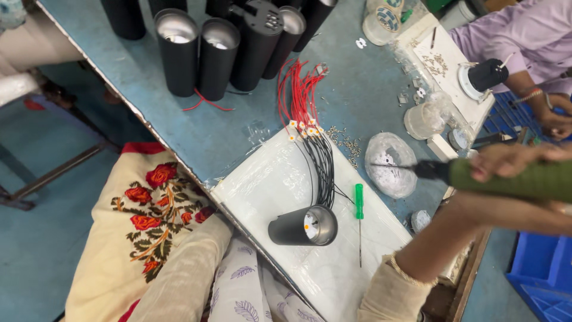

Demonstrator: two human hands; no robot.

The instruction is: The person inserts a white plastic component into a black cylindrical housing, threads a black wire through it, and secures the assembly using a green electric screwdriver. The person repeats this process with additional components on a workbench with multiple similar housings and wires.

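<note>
Green and thick, the handle of a long tool was gripped tight by the right hand, its thin metal tip held over a clear plastic bag of screws. Whether the left hand was open could not be told. A black metal tube lamp was laid on its side on the white board, beside a small green screwdriver.

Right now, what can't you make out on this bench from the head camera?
- Left hand: not in the head view.
- Right hand: cut by the right edge, gripping the green-handled tool.
- Small screws: too small to count.
- Lying black cylinder: inside too small to read.
</note>
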